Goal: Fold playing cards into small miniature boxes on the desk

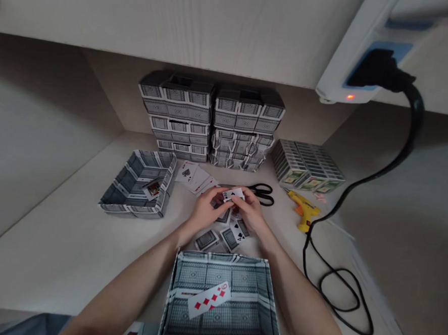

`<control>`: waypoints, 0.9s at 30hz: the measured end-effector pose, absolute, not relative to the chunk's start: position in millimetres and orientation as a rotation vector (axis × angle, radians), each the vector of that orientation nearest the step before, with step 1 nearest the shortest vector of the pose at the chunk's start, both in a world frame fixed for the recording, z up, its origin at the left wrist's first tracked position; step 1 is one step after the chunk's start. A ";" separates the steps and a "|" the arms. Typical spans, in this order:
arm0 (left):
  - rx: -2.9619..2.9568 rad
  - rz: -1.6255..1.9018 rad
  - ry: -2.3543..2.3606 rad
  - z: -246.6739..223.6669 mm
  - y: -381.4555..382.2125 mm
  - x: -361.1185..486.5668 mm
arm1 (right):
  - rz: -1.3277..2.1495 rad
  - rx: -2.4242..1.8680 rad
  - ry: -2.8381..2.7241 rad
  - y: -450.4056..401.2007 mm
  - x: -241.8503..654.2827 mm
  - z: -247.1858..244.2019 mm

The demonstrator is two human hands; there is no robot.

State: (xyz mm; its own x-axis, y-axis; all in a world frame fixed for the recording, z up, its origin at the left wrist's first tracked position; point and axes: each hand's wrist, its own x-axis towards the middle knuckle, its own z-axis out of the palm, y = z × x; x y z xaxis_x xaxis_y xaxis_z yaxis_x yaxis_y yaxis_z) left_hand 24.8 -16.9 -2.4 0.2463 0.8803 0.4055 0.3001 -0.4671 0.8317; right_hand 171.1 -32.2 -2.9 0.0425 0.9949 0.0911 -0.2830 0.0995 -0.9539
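Both my hands meet over the middle of the table around one playing card (232, 194), a two with a black suit. My left hand (208, 207) grips its left side, and my right hand (250, 209) holds its right side with the thumb on its face. Beneath and in front of them lie loose and folded cards (206, 239), some back up, one a black-suit card (238, 231). Closest to me stands an open box made of cards (191, 271), with a folded diamonds card (210, 300) inside.
An open card box (165, 199) stands at left, near loose cards (193, 176). Card boxes (180, 109) are stacked behind. Black scissors (264, 192), a yellow glue gun (304, 210), card decks (309, 167) and a looping black cable (337, 296) lie right. A power strip (335, 78) hangs above.
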 end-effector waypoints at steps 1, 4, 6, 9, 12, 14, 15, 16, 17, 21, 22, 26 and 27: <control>1.884 1.215 1.076 -1.8 -17.2 24.7 | 1.249 -0.942 -1.018 -32.3 171.2 -3.0; 1.805 1.247 1.079 -0.9 -16.6 24.4 | 1.270 -0.927 -1.010 -31.9 171.2 -3.6; 1.722 1.274 1.068 -1.2 -14.9 24.1 | 1.269 -0.927 -1.013 -31.1 171.3 -4.2; 1.557 1.318 1.030 -1.6 -11.8 23.9 | 1.234 -0.971 -1.043 -29.8 171.5 -5.2; 1.397 1.331 0.982 -0.5 -9.6 23.4 | 1.233 -1.022 -1.067 -29.2 171.3 -6.0; 1.329 1.307 0.948 0.9 -8.7 22.9 | 1.244 -1.034 -1.070 -29.3 170.9 -6.3; 1.305 1.289 0.932 1.6 -8.4 22.6 | 1.241 -1.036 -1.070 -29.4 170.7 -6.3; 1.284 1.270 0.920 2.1 -8.2 22.5 | 1.236 -1.040 -1.071 -29.6 170.5 -6.1; 1.269 1.251 0.911 2.5 -8.0 22.5 | 1.230 -1.044 -1.071 -29.8 170.3 -5.9; 1.290 1.200 0.920 1.4 -7.7 23.4 | 1.240 -1.040 -1.047 -30.1 170.1 -5.0; 1.332 1.195 0.949 0.6 -7.8 23.6 | 1.255 -1.029 -1.033 -29.9 170.2 -5.1; 1.585 1.185 1.085 -2.1 -7.9 22.6 | 1.299 -1.012 -0.955 -28.3 170.8 -7.9; 1.636 1.179 1.087 -2.5 -7.7 22.1 | 1.301 -1.019 -0.939 -27.8 170.9 -9.0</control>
